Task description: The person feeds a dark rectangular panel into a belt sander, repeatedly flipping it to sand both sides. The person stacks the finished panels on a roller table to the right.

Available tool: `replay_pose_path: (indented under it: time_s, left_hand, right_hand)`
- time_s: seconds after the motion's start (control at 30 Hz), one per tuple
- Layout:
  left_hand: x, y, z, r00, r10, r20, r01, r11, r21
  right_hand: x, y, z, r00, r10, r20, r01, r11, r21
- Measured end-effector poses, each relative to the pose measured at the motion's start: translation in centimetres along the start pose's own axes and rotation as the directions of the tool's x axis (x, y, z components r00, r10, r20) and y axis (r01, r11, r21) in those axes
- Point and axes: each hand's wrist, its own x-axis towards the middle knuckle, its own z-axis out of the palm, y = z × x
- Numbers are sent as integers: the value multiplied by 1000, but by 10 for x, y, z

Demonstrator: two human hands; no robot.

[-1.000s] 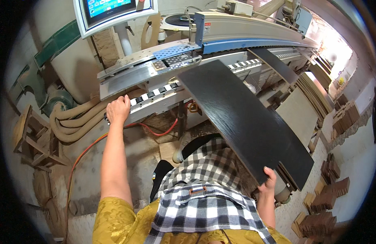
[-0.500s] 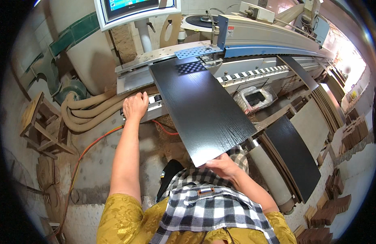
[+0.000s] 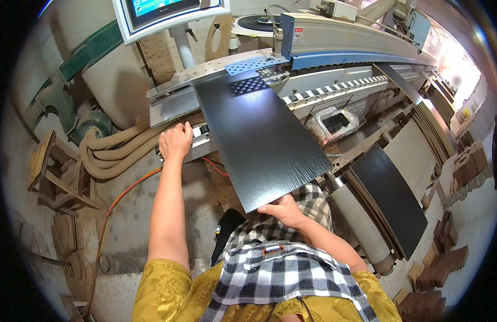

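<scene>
A long black wood-grain panel (image 3: 264, 139) lies at a slant in front of me, its far end on the machine beneath a blue perforated plate (image 3: 254, 65). My right hand (image 3: 285, 210) grips its near edge, thumb on top and the other fingers hidden underneath. To the left of the panel, apart from it, my left hand (image 3: 176, 141) is curled closed at the end of a grey metal rail (image 3: 201, 146). What its fingers wrap round is hidden from view.
The long edge-banding machine (image 3: 361, 40) runs off to the right, with a screen (image 3: 170, 11) at far left. A wire basket (image 3: 336, 124) hangs below its roller track. Stacked panels (image 3: 388, 198) stand on the right; thick hoses (image 3: 111, 153) and a wooden stool (image 3: 52, 166) stand left.
The whole view has shifted slightly. The panel's near end and my right hand have moved a little left and away from me. Both hands keep their closed poses.
</scene>
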Motion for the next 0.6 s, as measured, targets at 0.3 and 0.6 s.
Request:
replay_pose_path:
  time_s: [0.3, 0.6]
  left_hand:
    - [0, 0, 0, 1000, -4, 15, 4, 1000, -8]
    - [0, 0, 3, 1000, -4, -3, 4, 1000, -15]
  right_hand:
    - [-6, 12, -29, 990, -13, -138, 9, 1000, -27]
    - [-14, 2, -55, 969, -80, -234, 62, 995, -84]
